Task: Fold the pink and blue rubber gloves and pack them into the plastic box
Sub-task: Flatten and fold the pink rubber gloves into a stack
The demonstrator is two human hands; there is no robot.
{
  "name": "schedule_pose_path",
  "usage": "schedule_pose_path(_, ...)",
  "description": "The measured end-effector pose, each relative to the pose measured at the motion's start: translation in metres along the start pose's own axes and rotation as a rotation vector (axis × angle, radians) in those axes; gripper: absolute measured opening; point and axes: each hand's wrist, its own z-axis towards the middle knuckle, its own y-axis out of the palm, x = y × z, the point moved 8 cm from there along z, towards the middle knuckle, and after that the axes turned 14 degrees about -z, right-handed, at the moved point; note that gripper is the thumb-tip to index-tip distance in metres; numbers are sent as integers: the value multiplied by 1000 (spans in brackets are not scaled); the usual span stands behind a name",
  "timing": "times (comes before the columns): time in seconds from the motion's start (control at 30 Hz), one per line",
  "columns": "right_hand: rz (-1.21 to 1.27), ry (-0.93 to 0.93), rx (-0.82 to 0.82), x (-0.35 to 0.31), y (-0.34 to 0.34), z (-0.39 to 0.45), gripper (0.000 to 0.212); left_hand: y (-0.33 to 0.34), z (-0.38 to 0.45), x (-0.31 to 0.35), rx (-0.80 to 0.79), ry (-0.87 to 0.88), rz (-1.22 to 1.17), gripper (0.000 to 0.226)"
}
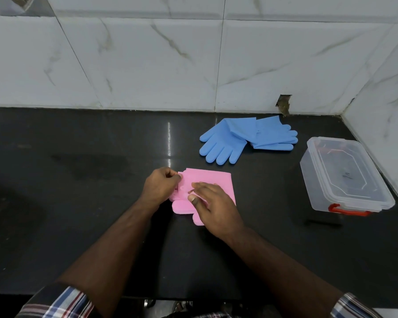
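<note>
The pink rubber gloves (210,182) lie folded on the black counter (78,180) in the middle of the view. My left hand (161,188) pinches their left edge with curled fingers. My right hand (213,207) lies flat on top of them, fingers straight, pressing the fold down. The blue rubber gloves (239,137) lie unfolded farther back and to the right, one partly over the other. The clear plastic box (341,176) with red latches stands at the right, its lid on.
A white marble-tiled wall (170,60) runs along the back of the counter and turns down the right side behind the box. The counter's front edge lies close to my body.
</note>
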Motion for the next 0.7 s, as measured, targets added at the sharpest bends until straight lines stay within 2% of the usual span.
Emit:
schedule_pose_path(0.2,-51,-97,51,-5,9,-4,33,0,1,-4,27,-6,-5,17)
schedule_pose_path(0.5,-234,-291,-48,-14,26,-6,28,0,1,-6,49,-18,13,13)
schedule_pose_path(0.57,-282,-320,-107,-16,32,-7,30,1,2,-7,62,-20,10,18)
schedule_pose_path(0.7,-364,-315,-257,-17,40,-8,47,2,4,-7,73,-22,1,40)
